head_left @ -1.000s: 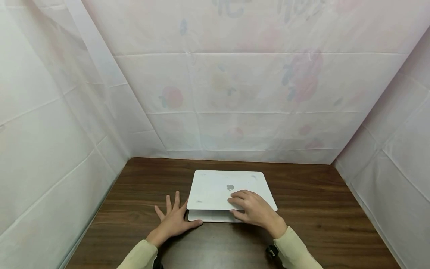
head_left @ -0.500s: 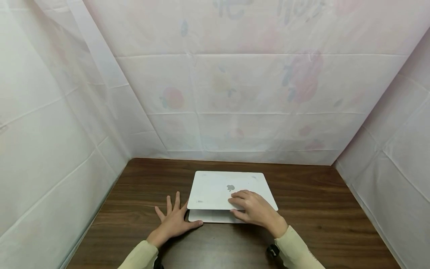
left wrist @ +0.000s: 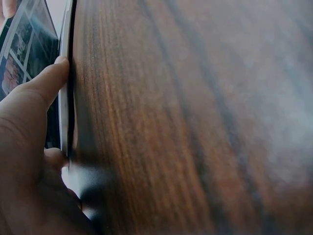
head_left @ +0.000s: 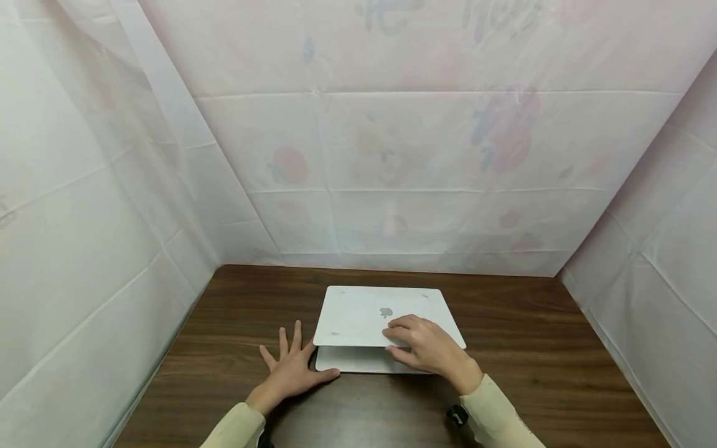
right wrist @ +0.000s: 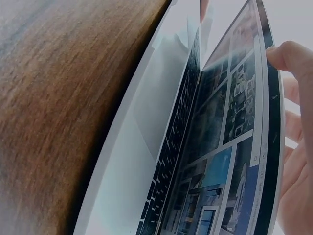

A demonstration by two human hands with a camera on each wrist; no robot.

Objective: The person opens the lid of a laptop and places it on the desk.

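Observation:
A silver laptop (head_left: 358,314) lies on the table with its lid slightly raised. My right hand (head_left: 431,348) pinches the lid's front edge, fingers on top and thumb underneath. In the right wrist view the thumb presses on the dark screen border, and the lit screen (right wrist: 215,132) shows rows of pictures above the black keyboard (right wrist: 171,152). Fingers spread, my left hand (head_left: 291,370) rests beside the laptop's left side. Its thumb lies along the front left corner of the base (head_left: 358,359), and its forefinger tip is partly hidden by the laptop.
The dark wood-grain table (head_left: 532,348) extends around the laptop on all sides. White cloth with faint fruit prints forms a back wall (head_left: 392,155), with side walls (head_left: 661,298) at left and right. A dark band (head_left: 457,415) circles my right wrist.
The lid's front edge has risen a little with my right hand, so the gap above the base is wider. My left hand keeps its place on the laptop's corner.

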